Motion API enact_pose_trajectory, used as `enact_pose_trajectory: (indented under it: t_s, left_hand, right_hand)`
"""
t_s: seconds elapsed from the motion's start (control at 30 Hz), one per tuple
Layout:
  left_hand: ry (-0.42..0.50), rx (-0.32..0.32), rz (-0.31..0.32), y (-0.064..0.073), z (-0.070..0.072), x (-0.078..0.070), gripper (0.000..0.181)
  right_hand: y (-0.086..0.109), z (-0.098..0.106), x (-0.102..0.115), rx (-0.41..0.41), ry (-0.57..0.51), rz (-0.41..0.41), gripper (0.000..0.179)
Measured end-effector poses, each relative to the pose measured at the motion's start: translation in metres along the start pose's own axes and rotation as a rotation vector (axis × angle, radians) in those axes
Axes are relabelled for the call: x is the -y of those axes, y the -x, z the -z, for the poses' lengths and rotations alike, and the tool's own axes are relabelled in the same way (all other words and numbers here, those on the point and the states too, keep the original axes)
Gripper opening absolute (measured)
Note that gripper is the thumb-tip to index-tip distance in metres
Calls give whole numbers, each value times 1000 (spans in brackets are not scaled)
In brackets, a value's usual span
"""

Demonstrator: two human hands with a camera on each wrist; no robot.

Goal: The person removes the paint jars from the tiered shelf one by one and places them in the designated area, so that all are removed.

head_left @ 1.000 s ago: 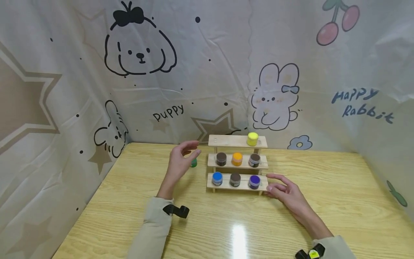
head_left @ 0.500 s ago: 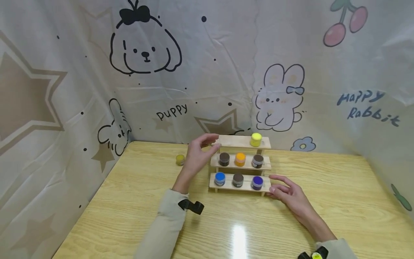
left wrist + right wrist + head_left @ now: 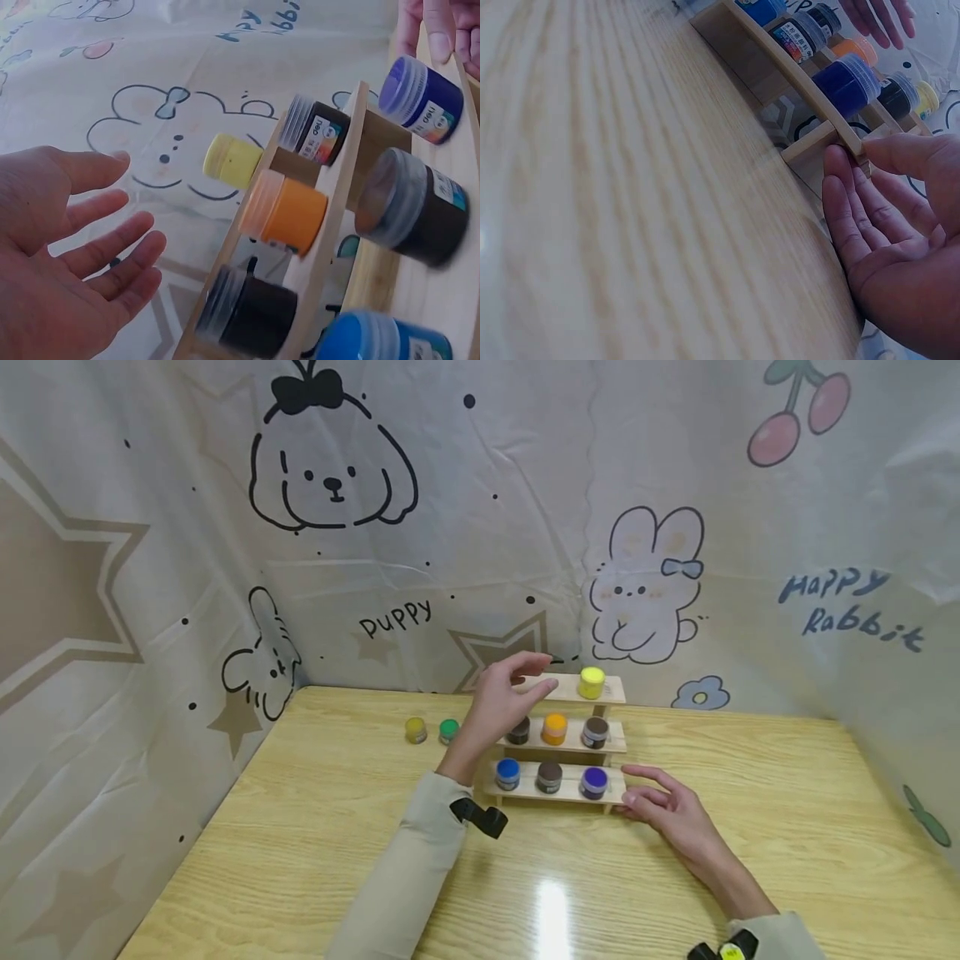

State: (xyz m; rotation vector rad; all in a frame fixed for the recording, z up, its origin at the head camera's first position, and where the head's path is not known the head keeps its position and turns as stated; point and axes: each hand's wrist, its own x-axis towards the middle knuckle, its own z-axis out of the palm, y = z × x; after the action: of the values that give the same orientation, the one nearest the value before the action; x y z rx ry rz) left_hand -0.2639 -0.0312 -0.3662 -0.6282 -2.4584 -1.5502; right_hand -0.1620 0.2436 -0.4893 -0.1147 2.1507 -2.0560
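A three-tier wooden stand (image 3: 611, 691) holds small paint jars. On top, to the right, is a yellow jar (image 3: 592, 683). The middle tier bears an orange jar (image 3: 554, 728) between two dark ones. Below stand a blue jar (image 3: 507, 774), a dark brown jar (image 3: 549, 777) and a purple jar (image 3: 594, 782). My left hand (image 3: 498, 703) hovers before the top tier's left part, fingers spread and holding nothing, partly hiding the left dark jar. Thumb above and fingers beneath, my right hand (image 3: 678, 818) pinches the bottom tier's right end.
Left of the stand, a mustard-yellow jar (image 3: 416, 730) and a green jar (image 3: 448, 731) sit on the wooden table (image 3: 300, 827). A printed curtain (image 3: 480, 543) hangs close behind the stand and along both sides.
My left hand has moved right, from beside the green jar to the stand's top tier, uncovering the mustard-yellow and green jars. My right hand keeps its grip on the stand.
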Motion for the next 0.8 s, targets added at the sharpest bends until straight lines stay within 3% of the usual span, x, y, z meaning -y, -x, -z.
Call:
enact_pose_trajectory:
  t_s: [0.4,0.8]
  left_hand:
    - [22,88,6,-22,-26,-11,38]
    - [0,107,80,-33,-51,-4,41]
  right_hand:
    - [-1,0,-2,-12,-14,2,56]
    - [-1,0,-1,-18,-7,-2,55]
